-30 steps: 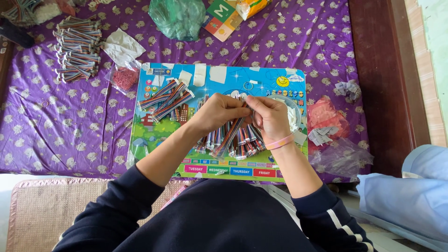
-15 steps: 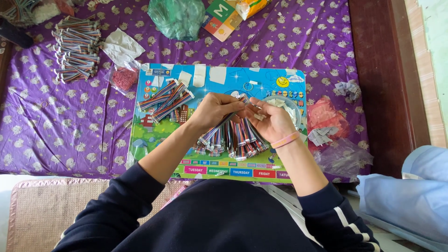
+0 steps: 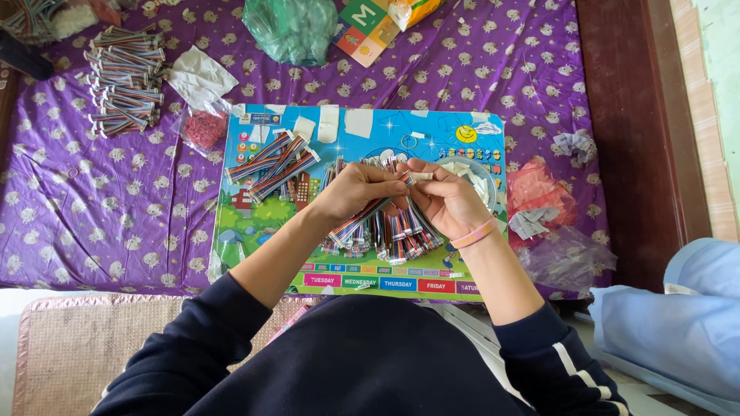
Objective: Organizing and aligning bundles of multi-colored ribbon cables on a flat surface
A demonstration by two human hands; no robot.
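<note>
Centrally, a bundle of rainbow ribbon cables [image 3: 389, 227], striped in red, green, blue and white strands with pale connector ends, fanned downward from the grip and hanging over a colourful children's poster board [image 3: 432, 135]. Pinched at the upper end by the left hand [image 3: 356, 192], fingers curled tight around the gathered strands, thumb and forefinger closed near the top. Met there by the right hand [image 3: 447, 199], fingers bent and closed on a small white strip [image 3: 422, 176] pressed against the bundle's top; a pink band on that wrist. Just below the hands, more loose cables of the same kind spread on the board. To the left on the board, a second group of ribbon cables [image 3: 271, 163] lying diagonally, apart from the held bundle. Behind the right hand, a clear bowl [image 3: 479, 179] with white scraps, partly hidden. Along the board's top edge, several pale paper tabs. Beneath it all, a purple patterned cloth [image 3: 100, 208]. Farther out on the cloth, a stack of finished cable bundles [image 3: 123, 77] at upper left, a small clear bag of red bits [image 3: 203, 127] near it, a green plastic bag [image 3: 291, 29] at the top, and crumpled pink and clear wrappers [image 3: 543, 204] at right.
</note>
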